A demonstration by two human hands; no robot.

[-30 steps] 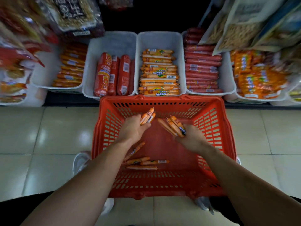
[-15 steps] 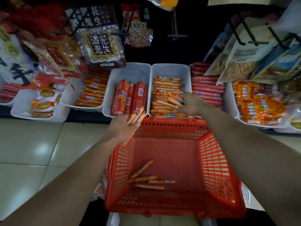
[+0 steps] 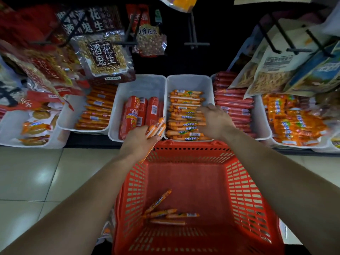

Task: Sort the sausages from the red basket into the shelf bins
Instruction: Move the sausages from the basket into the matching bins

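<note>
a: while the left hand (image 3: 139, 138) gripped its sausages (image 3: 156, 127), where was their bin (image 3: 189, 81)?
b: just right of those fingers, stock lying crosswise; the right hand (image 3: 213, 120) lay spread on it.

Tiled floor (image 3: 33, 173) bears red basket (image 3: 244, 205); shelf (image 3: 92, 139) bears white bins (image 3: 189, 81).

One view only: head cam, wide-angle, worn high, looking fwd and steeply down past both forearms. Left hand (image 3: 141, 138) and right hand (image 3: 215, 122) sit mid-frame, close to lens. Red basket (image 3: 244, 199) fills the lower centre, just below the hands; shelf bins (image 3: 189, 81) run across beyond them, hanging packets (image 3: 103, 56) above. Edges bow from lens distortion. No 2nd view to overlap.
</note>
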